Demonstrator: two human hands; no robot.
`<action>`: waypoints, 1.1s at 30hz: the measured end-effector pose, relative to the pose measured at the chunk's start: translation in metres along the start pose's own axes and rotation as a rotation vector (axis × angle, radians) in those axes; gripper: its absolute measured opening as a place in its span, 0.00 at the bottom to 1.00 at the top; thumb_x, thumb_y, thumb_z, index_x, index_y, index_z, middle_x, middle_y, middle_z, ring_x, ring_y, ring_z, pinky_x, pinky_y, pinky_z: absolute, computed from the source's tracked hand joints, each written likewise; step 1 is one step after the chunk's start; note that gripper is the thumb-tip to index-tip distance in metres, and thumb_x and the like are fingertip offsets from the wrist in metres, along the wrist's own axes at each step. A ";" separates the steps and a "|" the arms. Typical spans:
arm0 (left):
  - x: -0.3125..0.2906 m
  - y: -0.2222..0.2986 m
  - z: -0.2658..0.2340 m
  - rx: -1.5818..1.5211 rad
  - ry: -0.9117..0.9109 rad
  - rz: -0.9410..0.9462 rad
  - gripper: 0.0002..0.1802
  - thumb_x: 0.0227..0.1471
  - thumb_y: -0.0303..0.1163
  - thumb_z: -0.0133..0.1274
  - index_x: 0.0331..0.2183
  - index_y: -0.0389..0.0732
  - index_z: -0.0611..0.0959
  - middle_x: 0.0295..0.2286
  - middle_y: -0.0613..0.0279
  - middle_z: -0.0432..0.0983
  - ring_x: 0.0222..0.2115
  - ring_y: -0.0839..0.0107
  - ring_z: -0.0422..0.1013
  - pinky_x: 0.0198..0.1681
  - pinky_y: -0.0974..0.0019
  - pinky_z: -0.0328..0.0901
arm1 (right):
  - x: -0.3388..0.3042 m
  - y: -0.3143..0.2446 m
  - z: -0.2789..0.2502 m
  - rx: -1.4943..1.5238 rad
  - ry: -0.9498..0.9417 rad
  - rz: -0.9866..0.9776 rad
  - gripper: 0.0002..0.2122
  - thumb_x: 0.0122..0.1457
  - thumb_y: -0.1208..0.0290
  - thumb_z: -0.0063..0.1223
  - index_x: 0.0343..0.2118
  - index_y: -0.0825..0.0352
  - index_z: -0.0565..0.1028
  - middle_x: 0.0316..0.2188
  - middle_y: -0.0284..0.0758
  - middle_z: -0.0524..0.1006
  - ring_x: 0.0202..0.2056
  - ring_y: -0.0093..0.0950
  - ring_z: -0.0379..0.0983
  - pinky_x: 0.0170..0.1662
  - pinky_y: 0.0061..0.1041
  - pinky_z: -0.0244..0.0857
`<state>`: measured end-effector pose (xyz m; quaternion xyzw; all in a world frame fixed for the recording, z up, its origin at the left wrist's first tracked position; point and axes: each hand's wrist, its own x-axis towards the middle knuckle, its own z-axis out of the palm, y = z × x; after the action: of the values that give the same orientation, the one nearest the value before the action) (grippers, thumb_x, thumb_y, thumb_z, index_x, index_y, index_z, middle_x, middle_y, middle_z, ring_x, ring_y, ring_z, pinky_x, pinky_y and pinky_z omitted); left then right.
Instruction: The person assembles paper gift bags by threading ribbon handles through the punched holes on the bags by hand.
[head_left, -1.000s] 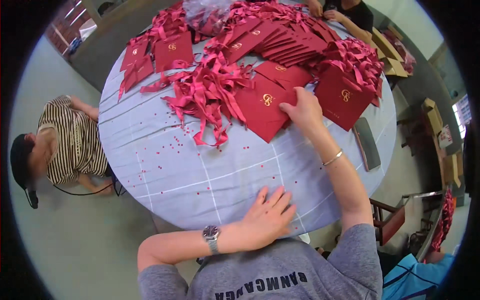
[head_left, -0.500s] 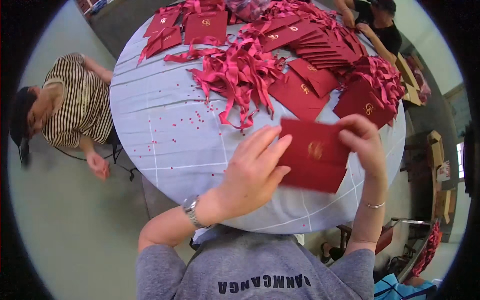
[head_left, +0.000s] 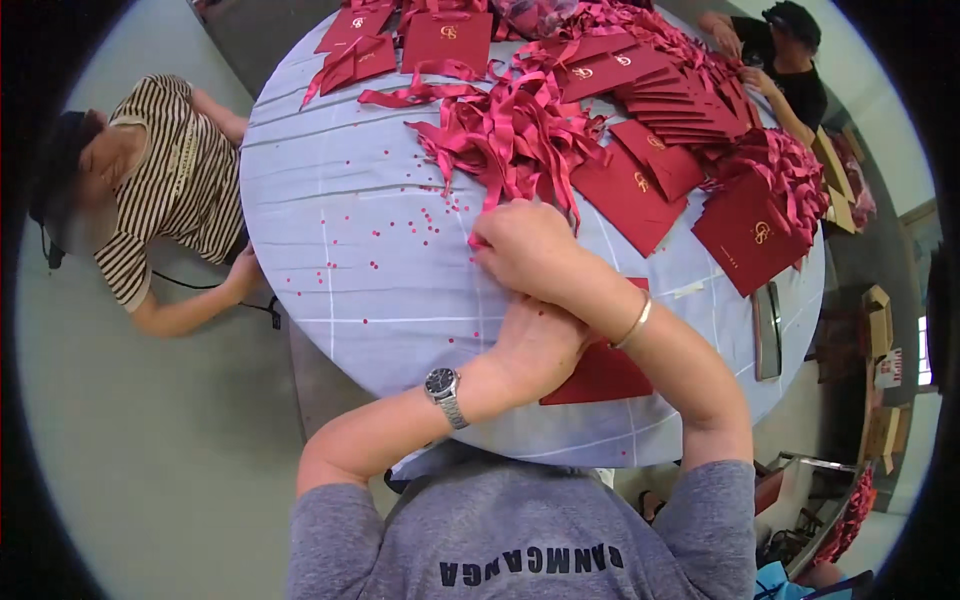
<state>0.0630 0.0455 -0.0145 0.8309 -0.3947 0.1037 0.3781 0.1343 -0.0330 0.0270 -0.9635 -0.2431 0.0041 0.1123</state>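
Here, we have one flat red bag (head_left: 607, 382) on the near part of the table (head_left: 390, 365), its inside out of sight, partly covered by our left hand (head_left: 542, 345) and our crossing right forearm (head_left: 680, 360), so we cannot tell whether the left fingers grip it. Our right hand (head_left: 525, 245) curls its fingers at the pink ribbon pile (head_left: 520, 130), any hold on a ribbon unclear, with more red bags (head_left: 690, 110) fanned beyond and a phone (head_left: 767, 330) well to the right.
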 end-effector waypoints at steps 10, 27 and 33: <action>0.004 0.002 -0.043 -1.617 0.068 -0.844 0.16 0.59 0.38 0.47 0.43 0.38 0.74 0.35 0.60 0.76 0.38 0.67 0.72 0.43 0.63 0.66 | -0.101 0.017 -0.050 0.056 0.299 -0.225 0.07 0.45 0.73 0.60 0.29 0.63 0.76 0.18 0.34 0.73 0.20 0.32 0.70 0.23 0.31 0.62; 0.046 0.016 -0.020 -1.513 0.271 -0.865 0.15 0.62 0.37 0.43 0.41 0.35 0.73 0.32 0.56 0.77 0.33 0.67 0.75 0.38 0.65 0.70 | -0.205 0.028 -0.073 0.037 0.263 0.140 0.12 0.45 0.75 0.61 0.35 0.67 0.76 0.23 0.36 0.74 0.27 0.35 0.70 0.32 0.32 0.64; 0.042 0.047 0.005 -1.511 0.107 -0.671 0.12 0.61 0.34 0.44 0.35 0.34 0.76 0.24 0.62 0.75 0.23 0.74 0.72 0.25 0.71 0.67 | -0.123 0.025 -0.064 0.297 0.558 0.144 0.10 0.50 0.76 0.58 0.37 0.70 0.76 0.30 0.39 0.77 0.33 0.32 0.74 0.37 0.26 0.67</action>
<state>0.0563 -0.0014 0.0276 0.4205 -0.0706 -0.2683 0.8638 0.0414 -0.1264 0.0779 -0.9152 -0.1309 -0.2167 0.3135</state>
